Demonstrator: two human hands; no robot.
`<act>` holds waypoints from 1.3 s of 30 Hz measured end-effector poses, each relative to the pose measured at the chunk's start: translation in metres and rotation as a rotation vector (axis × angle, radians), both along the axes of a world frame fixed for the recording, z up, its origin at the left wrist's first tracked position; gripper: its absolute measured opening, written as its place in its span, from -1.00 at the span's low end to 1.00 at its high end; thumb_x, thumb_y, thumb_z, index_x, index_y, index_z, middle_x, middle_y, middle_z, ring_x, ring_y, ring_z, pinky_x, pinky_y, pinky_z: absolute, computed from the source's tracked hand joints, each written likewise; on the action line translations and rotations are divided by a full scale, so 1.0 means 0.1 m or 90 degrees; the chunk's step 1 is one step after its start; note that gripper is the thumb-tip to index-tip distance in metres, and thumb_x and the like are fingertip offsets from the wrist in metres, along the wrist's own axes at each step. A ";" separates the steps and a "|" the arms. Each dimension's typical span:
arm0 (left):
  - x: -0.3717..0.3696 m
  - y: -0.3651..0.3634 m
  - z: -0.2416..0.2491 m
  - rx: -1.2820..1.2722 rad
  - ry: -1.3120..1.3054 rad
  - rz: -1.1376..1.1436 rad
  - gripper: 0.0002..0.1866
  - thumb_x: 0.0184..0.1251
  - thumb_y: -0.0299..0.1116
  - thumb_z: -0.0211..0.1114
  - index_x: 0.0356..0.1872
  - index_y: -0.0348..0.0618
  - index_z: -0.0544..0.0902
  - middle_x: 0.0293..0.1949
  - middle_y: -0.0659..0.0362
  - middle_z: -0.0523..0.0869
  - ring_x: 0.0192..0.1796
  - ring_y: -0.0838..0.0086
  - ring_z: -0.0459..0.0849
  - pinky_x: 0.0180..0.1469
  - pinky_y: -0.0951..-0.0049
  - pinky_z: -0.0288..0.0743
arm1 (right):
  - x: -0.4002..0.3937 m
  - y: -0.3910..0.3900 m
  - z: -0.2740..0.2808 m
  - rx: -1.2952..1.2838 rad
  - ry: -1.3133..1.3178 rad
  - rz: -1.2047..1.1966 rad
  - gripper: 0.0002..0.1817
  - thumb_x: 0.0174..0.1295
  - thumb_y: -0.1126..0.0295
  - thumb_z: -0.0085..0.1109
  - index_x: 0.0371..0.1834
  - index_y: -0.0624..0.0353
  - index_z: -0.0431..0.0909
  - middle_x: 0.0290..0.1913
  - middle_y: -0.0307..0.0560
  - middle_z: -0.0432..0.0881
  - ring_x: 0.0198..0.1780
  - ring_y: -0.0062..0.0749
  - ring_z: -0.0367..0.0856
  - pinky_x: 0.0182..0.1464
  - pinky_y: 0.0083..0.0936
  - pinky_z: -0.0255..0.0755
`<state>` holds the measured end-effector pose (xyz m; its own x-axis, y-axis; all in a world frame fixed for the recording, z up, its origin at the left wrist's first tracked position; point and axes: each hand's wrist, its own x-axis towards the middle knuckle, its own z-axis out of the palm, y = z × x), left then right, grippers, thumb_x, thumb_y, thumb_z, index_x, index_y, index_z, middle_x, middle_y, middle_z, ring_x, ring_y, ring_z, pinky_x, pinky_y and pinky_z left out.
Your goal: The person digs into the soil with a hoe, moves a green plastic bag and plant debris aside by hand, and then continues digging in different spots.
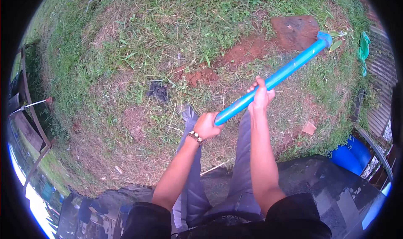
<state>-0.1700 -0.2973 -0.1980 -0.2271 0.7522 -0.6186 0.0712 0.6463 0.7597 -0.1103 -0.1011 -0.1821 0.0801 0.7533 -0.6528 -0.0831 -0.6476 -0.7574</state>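
Observation:
A hoe with a blue handle slants up to the right across the view. Its broad, rusty brown blade is at the far end, over reddish soil and grass. My left hand, with a beaded bracelet at the wrist, is wrapped round the near end of the handle. Further up the shaft, my right hand grips it with the thumb lying along the pole. Bare reddish soil shows just left of the blade, and a clod of earth lies lower left of that.
Dark crumpled material lies on the grass ahead of my feet. To the right are a green cloth, corrugated sheeting and a blue barrel. A wooden frame stands at the left. Dark sheeting spreads behind my legs.

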 end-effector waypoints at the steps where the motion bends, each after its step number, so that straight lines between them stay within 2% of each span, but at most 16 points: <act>1: -0.03 0.23 -0.10 0.026 0.023 -0.026 -0.77 -0.04 -0.30 0.27 -0.34 -0.16 0.62 -0.47 -0.11 0.67 -0.34 -0.04 0.67 -0.21 0.06 0.53 | 0.02 0.24 -0.17 0.016 -0.032 -0.031 -0.90 0.12 0.53 0.19 -0.40 0.24 0.44 -0.58 -0.20 0.44 -0.63 -0.53 0.41 -0.61 -0.55 0.38; 4: -0.29 -0.01 -0.31 -0.122 0.138 -0.073 -0.79 -0.04 -0.29 0.28 -0.36 -0.14 0.64 -0.41 -0.13 0.70 -0.29 -0.02 0.70 -0.19 0.04 0.55 | -0.16 -0.07 -0.83 -0.101 -0.057 -0.050 -0.95 0.13 0.57 0.09 -0.43 0.23 0.43 -0.62 -0.22 0.39 -0.66 -0.54 0.34 -0.64 -0.53 0.31; 6: 0.01 -0.85 0.09 -0.353 0.125 0.006 -0.70 -0.08 -0.24 0.34 -0.33 -0.22 0.68 -0.40 -0.21 0.69 -0.26 -0.07 0.71 -0.14 0.06 0.58 | -0.15 -1.09 -1.36 -0.370 -0.027 0.076 -0.93 0.13 0.61 0.00 -0.48 0.24 0.43 -0.64 -0.19 0.37 -0.68 -0.48 0.33 -0.65 -0.44 0.30; 8: 0.16 -1.27 0.37 -0.439 0.129 0.023 -0.66 -0.09 -0.21 0.36 -0.31 -0.24 0.69 -0.41 -0.22 0.69 -0.26 -0.08 0.71 -0.12 0.07 0.58 | -0.19 -1.54 -0.99 -0.388 -0.045 0.122 -0.91 0.13 0.59 0.06 -0.51 0.23 0.44 -0.64 -0.19 0.40 -0.69 -0.50 0.36 -0.66 -0.44 0.30; 11: 0.17 -1.16 0.64 -0.421 -0.009 0.037 -0.67 -0.07 -0.21 0.37 -0.31 -0.22 0.69 -0.41 -0.19 0.69 -0.27 -0.08 0.70 -0.12 0.07 0.58 | -0.07 -1.37 -0.55 -0.347 -0.008 0.082 -0.91 0.13 0.57 0.09 -0.51 0.20 0.44 -0.63 -0.23 0.41 -0.69 -0.51 0.37 -0.65 -0.46 0.33; 15: -0.05 -0.56 0.27 -0.167 0.051 -0.012 -0.75 -0.01 -0.27 0.34 -0.34 -0.21 0.67 -0.43 -0.15 0.69 -0.30 -0.05 0.70 -0.17 0.09 0.57 | -0.12 -0.60 -0.18 -0.142 -0.039 -0.056 -0.92 0.07 0.65 0.06 -0.51 0.27 0.40 -0.65 -0.18 0.38 -0.74 -0.51 0.35 -0.71 -0.50 0.30; 17: -0.13 -0.30 -0.10 -0.117 0.073 -0.025 -0.73 -0.03 -0.22 0.35 -0.32 -0.15 0.69 -0.41 -0.15 0.69 -0.29 -0.08 0.68 -0.15 0.04 0.56 | -0.08 -0.25 -0.38 -0.062 -0.004 -0.060 -0.90 0.08 0.62 0.03 -0.54 0.23 0.40 -0.66 -0.22 0.36 -0.73 -0.54 0.33 -0.70 -0.51 0.29; 19: -0.15 -0.29 -0.31 -0.123 0.133 -0.043 -0.71 -0.02 -0.21 0.35 -0.31 -0.15 0.68 -0.41 -0.16 0.69 -0.29 -0.09 0.68 -0.14 0.04 0.57 | -0.18 -0.39 -0.77 -0.142 -0.002 -0.048 -0.89 0.09 0.61 0.02 -0.55 0.22 0.41 -0.66 -0.23 0.36 -0.72 -0.54 0.33 -0.69 -0.51 0.29; 20: -0.15 -0.54 -0.19 -0.225 0.145 -0.036 -0.70 -0.02 -0.20 0.35 -0.30 -0.17 0.68 -0.41 -0.16 0.69 -0.29 -0.10 0.68 -0.14 0.04 0.57 | -0.20 -0.54 -0.96 -0.182 0.000 -0.039 -0.89 0.10 0.61 0.02 -0.55 0.21 0.41 -0.67 -0.24 0.35 -0.72 -0.53 0.33 -0.69 -0.51 0.28; 22: -0.08 -1.35 0.33 -0.412 0.174 -0.003 -0.67 -0.04 -0.19 0.36 -0.32 -0.23 0.66 -0.40 -0.17 0.70 -0.28 -0.11 0.69 -0.14 0.03 0.57 | -0.37 -1.65 -1.24 -0.459 -0.013 0.069 -0.87 0.13 0.57 0.04 -0.55 0.19 0.40 -0.65 -0.24 0.35 -0.70 -0.53 0.32 -0.66 -0.48 0.30; 25: -0.28 -2.19 0.79 -0.448 0.204 -0.004 -0.71 -0.01 -0.25 0.36 -0.33 -0.27 0.67 -0.46 -0.18 0.68 -0.33 -0.03 0.72 -0.23 0.08 0.59 | -0.64 -2.58 -0.77 -0.450 0.015 0.051 -0.90 0.09 0.62 0.08 -0.53 0.25 0.42 -0.67 -0.19 0.40 -0.75 -0.50 0.36 -0.74 -0.48 0.28; 27: -0.17 -2.29 1.15 -0.467 0.209 0.068 -0.73 0.00 -0.28 0.36 -0.46 -0.34 0.62 -0.61 -0.12 0.63 -0.52 0.05 0.69 -0.41 0.20 0.50 | -0.68 -2.81 -0.44 -0.438 0.050 0.072 -0.88 0.09 0.61 0.11 -0.53 0.24 0.39 -0.68 -0.21 0.39 -0.77 -0.52 0.37 -0.75 -0.51 0.29; 31: 0.33 -2.60 1.44 -0.514 0.233 0.134 -0.77 -0.06 -0.35 0.37 -0.57 -0.33 0.58 -0.71 -0.03 0.56 -0.65 0.27 0.61 -0.51 0.26 0.45 | -0.50 -3.16 -0.06 -0.397 0.072 0.191 -0.82 0.18 0.61 0.14 -0.48 0.19 0.33 -0.68 -0.25 0.41 -0.77 -0.58 0.38 -0.77 -0.57 0.28; 35: 0.80 -2.44 1.59 -0.399 0.265 0.171 -0.81 -0.10 -0.39 0.35 -0.55 -0.31 0.57 -0.73 0.01 0.53 -0.68 0.27 0.58 -0.52 0.27 0.44 | -0.12 -3.03 0.16 -0.344 0.081 0.245 -0.82 0.18 0.60 0.18 -0.47 0.18 0.36 -0.68 -0.28 0.41 -0.75 -0.59 0.40 -0.75 -0.58 0.30; 38: 1.15 -2.01 1.35 -0.375 0.262 0.141 -0.81 -0.10 -0.39 0.33 -0.52 -0.31 0.57 -0.72 -0.02 0.55 -0.66 0.21 0.59 -0.51 0.26 0.45 | 0.28 -2.18 0.29 -0.342 0.100 0.210 -0.80 0.16 0.57 0.23 -0.49 0.17 0.38 -0.68 -0.28 0.42 -0.74 -0.60 0.41 -0.73 -0.60 0.31; 39: 1.31 -1.94 1.14 -0.339 0.278 0.115 -0.80 -0.08 -0.38 0.32 -0.48 -0.32 0.57 -0.71 -0.06 0.55 -0.64 0.09 0.60 -0.51 0.23 0.46 | 0.44 -1.89 0.21 -0.323 0.106 0.205 -0.79 0.16 0.56 0.25 -0.49 0.17 0.38 -0.68 -0.28 0.42 -0.74 -0.60 0.41 -0.72 -0.60 0.32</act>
